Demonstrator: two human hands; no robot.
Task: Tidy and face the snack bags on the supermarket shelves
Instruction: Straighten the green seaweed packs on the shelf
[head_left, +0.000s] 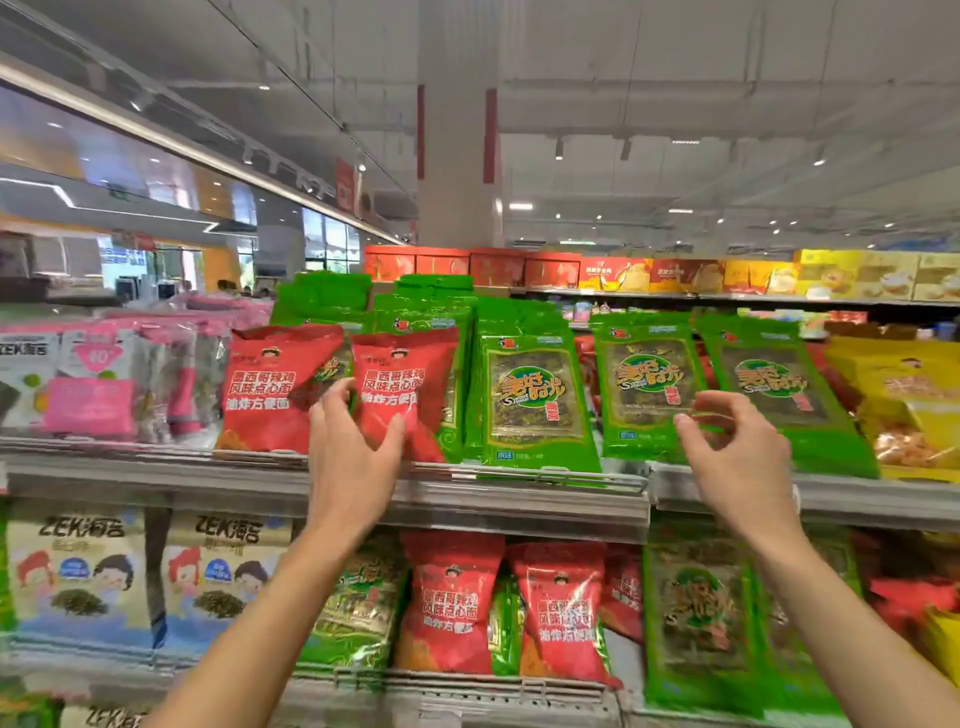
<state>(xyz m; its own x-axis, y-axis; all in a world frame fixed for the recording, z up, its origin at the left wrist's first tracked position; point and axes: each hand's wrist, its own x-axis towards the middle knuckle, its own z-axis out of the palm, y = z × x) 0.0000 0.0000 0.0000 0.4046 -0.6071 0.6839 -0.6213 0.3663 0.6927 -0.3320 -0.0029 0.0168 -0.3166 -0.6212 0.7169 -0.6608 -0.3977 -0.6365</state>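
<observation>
Her left hand (358, 441) gripped a crinkly red plastic noodle-snack bag (402, 395), straightening it. The right hand (737, 441) hovered loosely curled, holding nothing, by a flat green seaweed packet (647, 387), seemingly next to be squared up.

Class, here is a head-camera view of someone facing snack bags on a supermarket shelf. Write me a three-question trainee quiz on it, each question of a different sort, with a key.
1. True or false: the left hand is on a red bag on the upper shelf.
2. The right hand is in front of bags of which colour? A pink, B green, C yellow.
3. Fill in: the yellow bags stand at the far ____ of the upper shelf.

Key: 1 true; 2 B, the green seaweed bags; 3 right.
</observation>
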